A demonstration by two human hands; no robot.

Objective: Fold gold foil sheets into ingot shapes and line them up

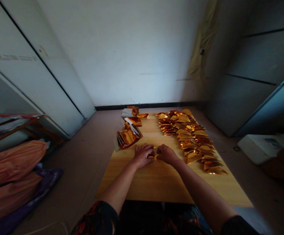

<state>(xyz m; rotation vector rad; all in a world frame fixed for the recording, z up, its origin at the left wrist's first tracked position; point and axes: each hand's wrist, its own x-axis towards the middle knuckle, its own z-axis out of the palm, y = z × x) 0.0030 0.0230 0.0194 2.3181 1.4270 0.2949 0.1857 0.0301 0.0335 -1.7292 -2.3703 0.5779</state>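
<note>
A small piece of gold foil paper (152, 157) lies on the wooden table between my two hands, partly folded and partly covered by fingers. My left hand (143, 156) holds its left side, thumb and fingers against the paper. From the other side, my right hand (166, 154) pinches the paper with curled fingers. Beyond my left hand sit stacks of foil sheets (128, 136) with pale undersides. Rows of folded foil pieces (190, 137) overlap to the right of my right hand.
The wooden table (142, 186) stands before a white wall (132, 58). Cabinets flank it on both sides. Orange bags (14, 160) lie at the left, and a white box (256, 147) is on the floor at the right.
</note>
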